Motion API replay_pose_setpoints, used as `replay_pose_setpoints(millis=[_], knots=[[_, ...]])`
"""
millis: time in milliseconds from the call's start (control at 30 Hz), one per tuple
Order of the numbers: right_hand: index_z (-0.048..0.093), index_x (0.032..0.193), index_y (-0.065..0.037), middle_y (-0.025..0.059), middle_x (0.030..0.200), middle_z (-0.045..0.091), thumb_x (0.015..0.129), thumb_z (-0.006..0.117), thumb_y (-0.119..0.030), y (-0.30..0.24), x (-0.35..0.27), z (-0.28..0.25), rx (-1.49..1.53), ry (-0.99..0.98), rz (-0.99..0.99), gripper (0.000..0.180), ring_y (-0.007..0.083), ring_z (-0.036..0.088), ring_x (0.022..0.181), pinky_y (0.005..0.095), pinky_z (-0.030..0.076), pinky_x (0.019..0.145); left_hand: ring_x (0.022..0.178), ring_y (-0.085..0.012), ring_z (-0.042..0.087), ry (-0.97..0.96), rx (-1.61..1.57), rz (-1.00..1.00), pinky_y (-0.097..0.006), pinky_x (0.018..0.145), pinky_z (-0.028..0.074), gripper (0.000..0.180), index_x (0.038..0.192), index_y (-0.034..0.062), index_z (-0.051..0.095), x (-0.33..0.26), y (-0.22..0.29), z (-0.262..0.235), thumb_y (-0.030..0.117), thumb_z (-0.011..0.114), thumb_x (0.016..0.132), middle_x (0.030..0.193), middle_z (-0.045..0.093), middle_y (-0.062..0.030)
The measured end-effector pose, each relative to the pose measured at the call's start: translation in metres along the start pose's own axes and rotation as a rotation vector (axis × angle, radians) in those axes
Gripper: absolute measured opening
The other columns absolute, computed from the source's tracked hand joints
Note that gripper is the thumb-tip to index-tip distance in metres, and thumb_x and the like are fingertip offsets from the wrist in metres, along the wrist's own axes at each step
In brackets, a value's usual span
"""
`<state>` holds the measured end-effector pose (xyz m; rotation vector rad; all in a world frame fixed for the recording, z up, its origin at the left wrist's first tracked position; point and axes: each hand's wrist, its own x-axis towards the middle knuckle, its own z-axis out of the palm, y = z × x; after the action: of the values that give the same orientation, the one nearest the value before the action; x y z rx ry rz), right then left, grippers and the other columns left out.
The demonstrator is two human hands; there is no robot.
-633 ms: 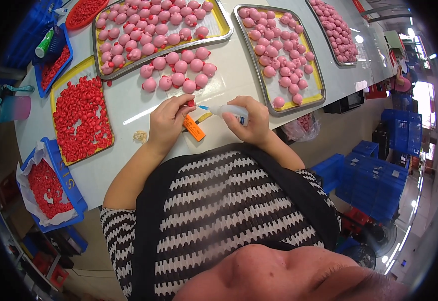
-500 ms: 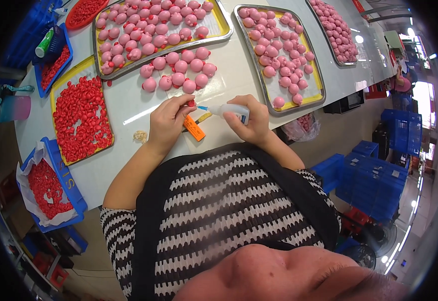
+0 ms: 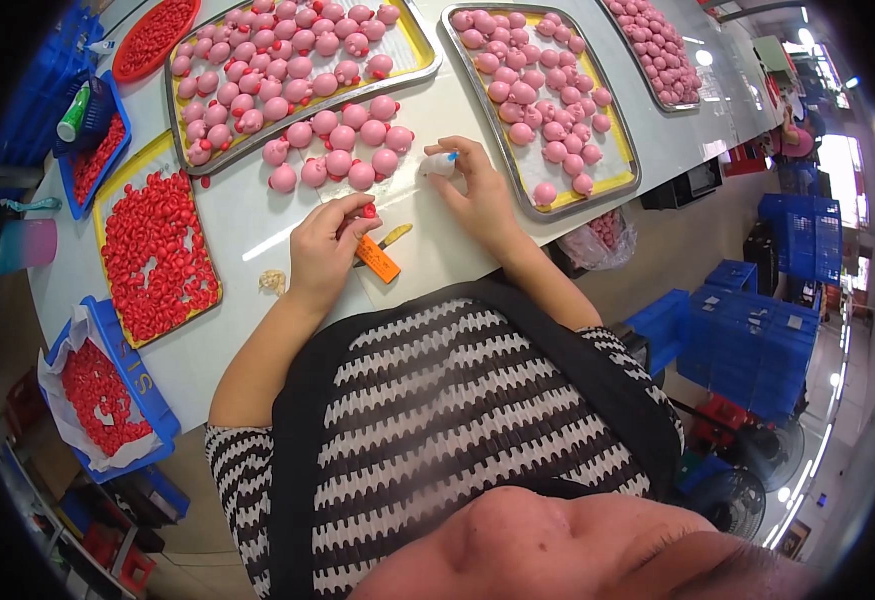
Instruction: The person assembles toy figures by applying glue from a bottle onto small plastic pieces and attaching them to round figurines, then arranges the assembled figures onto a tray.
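My left hand [image 3: 322, 245] pinches a small red ring-like piece [image 3: 368, 211] between thumb and fingertips. My right hand [image 3: 480, 200] is closed round a small whitish squeeze bottle [image 3: 439, 166] with a blue nozzle, held upright above the table and apart from the red piece. Beside my left fingers lies an orange block with dark print [image 3: 378, 260], and a small yellow-and-dark tool [image 3: 395, 236] sits against it. Just beyond my hands stands a loose group of pink balls [image 3: 339, 163], several with red parts on them.
Two yellow-lined metal trays of pink balls, one far left [image 3: 427, 70] and one right [image 3: 629, 180], flank my hands. A yellow tray [image 3: 129, 165] of red pieces lies left, near a blue crate [image 3: 147, 385] with more. A crumpled beige scrap [image 3: 272, 282] rests near my left forearm.
My right hand has moved the bottle up and away from the red piece, tipping it from sideways to upright. My left hand still holds the red piece, slightly lower and to the left.
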<state>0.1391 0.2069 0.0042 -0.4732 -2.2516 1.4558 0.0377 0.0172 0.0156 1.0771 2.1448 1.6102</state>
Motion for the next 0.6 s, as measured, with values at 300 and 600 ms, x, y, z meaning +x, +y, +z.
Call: replay_pose_setpoints(millis=[300, 600], knots=[[0.056, 0.109, -0.001, 0.014, 0.102, 0.06, 0.079, 0.062, -0.004, -0.011, -0.019, -0.094, -0.869, 0.064, -0.05, 0.03, 0.0291, 0.058, 0.088, 0.035, 0.046, 0.079, 0.069, -0.0171, 0.064, -0.021, -0.026, -0.012, -0.027, 0.064, 0.051, 0.02, 0.098, 0.0002, 0.063, -0.002, 0.0, 0.0, 0.003, 0.066, 0.078, 0.082, 0.065, -0.0098], [0.058, 0.105, -0.001, 0.012, 0.091, 0.062, 0.071, 0.072, -0.007, -0.038, -0.021, -0.08, -0.467, -0.081, 0.163, 0.037, 0.0214, 0.061, 0.087, 0.0327, 0.048, 0.072, 0.068, -0.0159, 0.061, -0.069, -0.047, -0.013, -0.027, 0.063, 0.049, 0.018, 0.094, -0.0004, 0.063, -0.003, 0.004, 0.0, 0.002, 0.066, 0.077, 0.082, 0.064, -0.0099]])
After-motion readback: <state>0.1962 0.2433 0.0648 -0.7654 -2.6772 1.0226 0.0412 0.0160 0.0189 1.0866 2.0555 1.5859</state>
